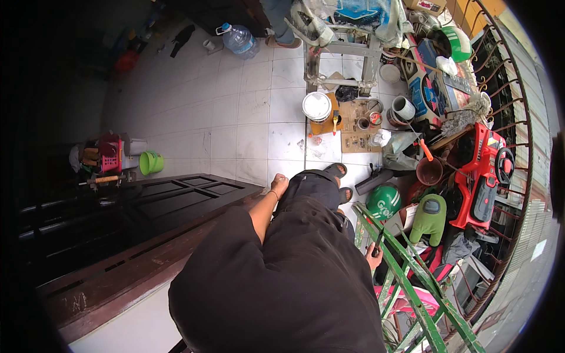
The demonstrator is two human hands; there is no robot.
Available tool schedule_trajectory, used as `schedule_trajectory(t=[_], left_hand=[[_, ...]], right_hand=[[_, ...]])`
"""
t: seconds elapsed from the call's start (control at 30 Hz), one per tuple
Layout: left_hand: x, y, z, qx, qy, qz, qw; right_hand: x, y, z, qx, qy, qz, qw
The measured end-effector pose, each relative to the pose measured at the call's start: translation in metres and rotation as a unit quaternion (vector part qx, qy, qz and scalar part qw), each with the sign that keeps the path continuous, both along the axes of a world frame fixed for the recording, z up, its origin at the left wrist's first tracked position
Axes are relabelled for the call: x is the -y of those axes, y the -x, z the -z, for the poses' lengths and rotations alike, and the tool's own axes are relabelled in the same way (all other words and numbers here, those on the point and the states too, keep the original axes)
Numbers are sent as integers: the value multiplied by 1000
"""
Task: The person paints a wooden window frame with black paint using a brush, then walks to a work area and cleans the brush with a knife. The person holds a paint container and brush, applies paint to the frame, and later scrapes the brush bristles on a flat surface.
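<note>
My left hand (279, 185) is in front of my thigh, near the edge of a dark panelled door (176, 203). Its fingers are curled closed, and what they hold, if anything, is hidden. My right hand (374, 257) is low at my right side, beside a green metal ladder (412, 288). It is closed around a thin dark object (380, 236) that points forward; its kind is unclear. My sandalled feet (341, 182) stand on the white tiles. Farther ahead, a white-lidded paint bucket (316, 107) stands by a paintbrush (336, 119) on cardboard.
A paint-spattered grey stand (366, 65) is ahead, with a person's legs (278, 26) to its left. Along the right railing lie a green helmet (384, 202), a red toy car (479, 176) and a green plush (429, 220). A water bottle (240, 42) is far left.
</note>
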State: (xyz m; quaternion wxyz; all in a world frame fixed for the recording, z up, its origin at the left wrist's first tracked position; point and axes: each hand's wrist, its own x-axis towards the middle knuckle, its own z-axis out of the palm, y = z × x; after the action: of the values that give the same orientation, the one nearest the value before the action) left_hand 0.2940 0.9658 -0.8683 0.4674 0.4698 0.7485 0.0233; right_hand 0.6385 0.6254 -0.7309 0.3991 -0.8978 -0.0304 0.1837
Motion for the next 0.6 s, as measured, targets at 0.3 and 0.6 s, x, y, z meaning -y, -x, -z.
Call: schedule_trajectory(t=[0.3, 0.6], left_hand=[[56, -8, -62, -150, -29, -46, 987], [111, 9, -17, -84, 2, -252, 964]], right_hand=[[-113, -89, -27, -126, -141, -109, 976], [-221, -102, -31, -191, -41, -282, 939]])
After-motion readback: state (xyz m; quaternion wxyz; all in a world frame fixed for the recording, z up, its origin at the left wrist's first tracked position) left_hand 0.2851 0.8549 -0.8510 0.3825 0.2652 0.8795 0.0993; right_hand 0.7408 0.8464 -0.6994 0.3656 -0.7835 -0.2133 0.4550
